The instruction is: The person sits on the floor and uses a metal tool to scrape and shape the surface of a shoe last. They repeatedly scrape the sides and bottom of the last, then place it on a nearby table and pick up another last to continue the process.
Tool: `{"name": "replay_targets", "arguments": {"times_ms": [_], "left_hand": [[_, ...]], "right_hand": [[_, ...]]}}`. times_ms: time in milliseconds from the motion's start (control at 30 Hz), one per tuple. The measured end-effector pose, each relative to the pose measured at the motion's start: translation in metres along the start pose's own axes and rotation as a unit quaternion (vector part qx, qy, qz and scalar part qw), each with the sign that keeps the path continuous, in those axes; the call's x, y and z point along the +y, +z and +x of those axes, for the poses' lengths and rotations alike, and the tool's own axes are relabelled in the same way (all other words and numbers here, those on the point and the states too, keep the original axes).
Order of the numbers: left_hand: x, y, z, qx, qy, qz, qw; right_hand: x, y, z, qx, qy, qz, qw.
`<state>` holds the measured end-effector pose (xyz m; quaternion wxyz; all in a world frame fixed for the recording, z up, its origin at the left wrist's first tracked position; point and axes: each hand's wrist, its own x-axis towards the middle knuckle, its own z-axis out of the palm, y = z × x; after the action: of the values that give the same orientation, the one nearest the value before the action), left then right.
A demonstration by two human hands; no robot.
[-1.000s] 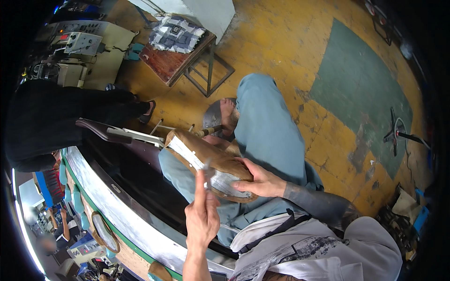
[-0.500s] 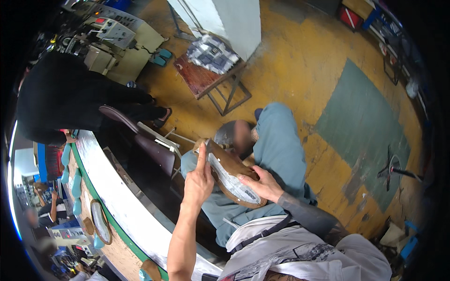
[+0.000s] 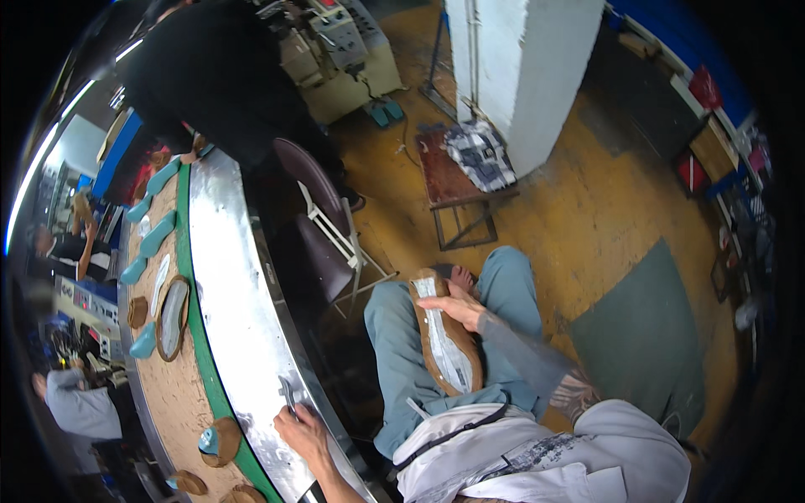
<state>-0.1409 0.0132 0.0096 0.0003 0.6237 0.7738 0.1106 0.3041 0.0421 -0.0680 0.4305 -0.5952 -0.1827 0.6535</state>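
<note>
A brown shoe upper on a last (image 3: 468, 362), its pale grey-white sole side facing up, lies lengthwise over my lap. My right hand (image 3: 457, 308) grips it near its far end, with the thumb across the pale sole and the fingers down the right side. Out to the left, my left hand (image 3: 303, 432) is at the shiny metal edge strip of the workbench (image 3: 231, 251). Its fingers are closed round the near end of a small grey metal hand tool (image 3: 287, 391), whose exact kind I cannot make out.
A conveyor belt (image 3: 180, 402) beside the strip carries turquoise lasts (image 3: 158, 233) and another brown shoe upper (image 3: 173, 318). A dark folding chair (image 3: 323, 251) stands ahead, near a person in black (image 3: 210, 75). Beyond are a stool (image 3: 449, 180) with checked cloth and a white pillar (image 3: 545, 84).
My left hand has left the shoe upper and moved left to the metal tool on the strip. The shoe upper has turned more upright in view, and my right hand now holds its far end.
</note>
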Motion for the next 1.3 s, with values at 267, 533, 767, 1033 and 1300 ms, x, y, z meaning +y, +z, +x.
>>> {"name": "replay_targets", "arguments": {"times_ms": [267, 533, 767, 1033, 1300], "left_hand": [[0.030, -0.002, 0.015, 0.112, 0.068, -0.105, 0.986], [0.120, -0.025, 0.049, -0.144, 0.323, -0.378, 0.855], [0.120, -0.012, 0.025, -0.333, 0.309, -0.520, 0.723], [0.086, -0.014, 0.003, -0.358, 0.232, -0.569, 0.703], [0.069, -0.002, -0.015, -0.438, 0.140, -0.567, 0.683]], "right_hand": [[-0.066, 0.042, -0.110, -0.098, -0.477, -0.326, 0.810], [-0.078, 0.104, -0.142, -0.108, -0.618, -0.364, 0.688], [-0.094, 0.134, -0.156, -0.132, -0.577, -0.317, 0.741], [-0.103, 0.161, -0.128, -0.252, -0.505, -0.238, 0.790], [-0.059, 0.169, -0.118, -0.254, -0.504, -0.217, 0.796]]}}
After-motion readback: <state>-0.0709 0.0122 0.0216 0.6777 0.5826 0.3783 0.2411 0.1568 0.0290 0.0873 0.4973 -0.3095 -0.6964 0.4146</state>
